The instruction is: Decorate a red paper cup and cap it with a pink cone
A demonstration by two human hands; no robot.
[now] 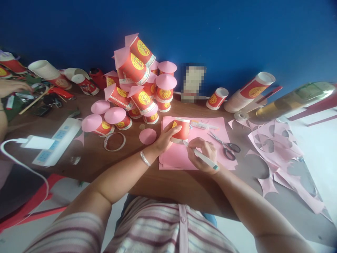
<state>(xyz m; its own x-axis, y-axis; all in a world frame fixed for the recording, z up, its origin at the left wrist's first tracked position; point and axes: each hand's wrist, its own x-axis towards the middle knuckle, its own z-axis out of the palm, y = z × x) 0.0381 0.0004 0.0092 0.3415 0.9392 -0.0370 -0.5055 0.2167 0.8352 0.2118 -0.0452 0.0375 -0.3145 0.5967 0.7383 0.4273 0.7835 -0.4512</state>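
My left hand is wrapped round a red paper cup with white rims and a yellow emblem, held above a stack of pink paper sheets. In my right hand is a white pen with a green end. Its tip is at the cup's lower white rim; whether it touches cannot be made out. Black-handled scissors lie open on the sheets, right of the cup. Behind the cup is a small clear packet. A pink paper disc lies left of my left hand.
Red cups with pink cone tops are piled at the back left. A tape roll, a power strip and another person's hand are left. Right are pink paper scraps, a cup stack and a bottle.
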